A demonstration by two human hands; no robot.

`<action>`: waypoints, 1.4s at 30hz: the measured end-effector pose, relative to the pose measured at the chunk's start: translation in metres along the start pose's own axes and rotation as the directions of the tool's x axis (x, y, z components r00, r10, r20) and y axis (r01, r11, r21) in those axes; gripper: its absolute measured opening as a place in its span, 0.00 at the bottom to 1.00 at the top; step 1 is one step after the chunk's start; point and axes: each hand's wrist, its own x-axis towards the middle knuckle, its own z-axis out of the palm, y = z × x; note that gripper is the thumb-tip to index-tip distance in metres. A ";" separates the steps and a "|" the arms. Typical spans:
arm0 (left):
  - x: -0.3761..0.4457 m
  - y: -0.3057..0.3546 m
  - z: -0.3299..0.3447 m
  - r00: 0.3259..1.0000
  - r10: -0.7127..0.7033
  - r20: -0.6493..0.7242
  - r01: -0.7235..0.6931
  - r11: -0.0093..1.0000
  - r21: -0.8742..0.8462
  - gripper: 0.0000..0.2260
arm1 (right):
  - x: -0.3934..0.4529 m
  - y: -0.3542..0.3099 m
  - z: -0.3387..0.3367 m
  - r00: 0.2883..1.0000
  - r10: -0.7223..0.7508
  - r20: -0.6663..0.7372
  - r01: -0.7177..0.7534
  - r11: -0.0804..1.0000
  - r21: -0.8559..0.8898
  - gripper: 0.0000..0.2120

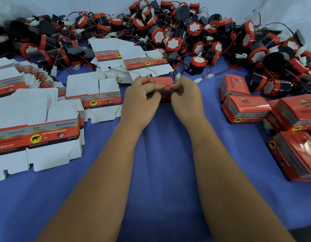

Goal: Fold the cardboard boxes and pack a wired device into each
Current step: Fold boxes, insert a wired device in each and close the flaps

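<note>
While my left hand [142,95] and right hand [183,95] both pinch the box [162,83], it lies crosswise between them, equally near each.

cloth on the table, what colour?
Blue-purple, plain with no pattern. The table cloth shows best in the head view, between the forearms.

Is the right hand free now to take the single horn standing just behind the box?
Probably not yet: the right hand and left hand both pinch the red box. The horn itself stands unobstructed.
</note>
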 end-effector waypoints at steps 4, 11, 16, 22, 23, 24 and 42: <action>0.001 0.001 -0.002 0.998 0.010 -0.065 -0.011 1.000 -0.013 0.16 | -0.004 -0.003 -0.002 0.998 -0.052 -0.031 0.052 0.999 -0.004 0.16; 0.004 0.001 0.001 1.000 0.014 -0.020 -0.012 0.996 0.089 0.13 | 0.003 -0.003 0.000 0.999 0.043 -0.009 -0.043 0.997 -0.058 0.17; 0.002 -0.002 0.002 0.999 0.020 -0.031 -0.018 0.998 0.059 0.14 | 0.001 -0.001 0.001 0.998 0.059 0.008 -0.059 0.998 -0.013 0.19; -0.001 0.003 -0.010 0.939 -0.239 -0.248 0.162 0.941 -0.296 0.10 | -0.004 -0.009 -0.005 0.953 -0.050 -0.298 0.015 0.993 -0.119 0.20; -0.001 0.005 -0.010 0.947 -0.264 -0.184 0.194 0.925 -0.327 0.10 | -0.005 -0.011 -0.006 0.929 -0.096 -0.358 0.048 0.989 -0.141 0.19; -0.002 0.006 -0.010 0.958 -0.264 -0.109 0.216 0.919 -0.329 0.11 | -0.006 -0.015 -0.007 0.908 -0.134 -0.397 0.080 0.986 -0.148 0.19; 0.000 0.008 -0.018 0.918 -0.155 -0.366 0.168 0.986 0.004 0.13 | -0.017 -0.042 0.024 0.996 0.051 -0.075 -0.053 0.998 -0.020 0.18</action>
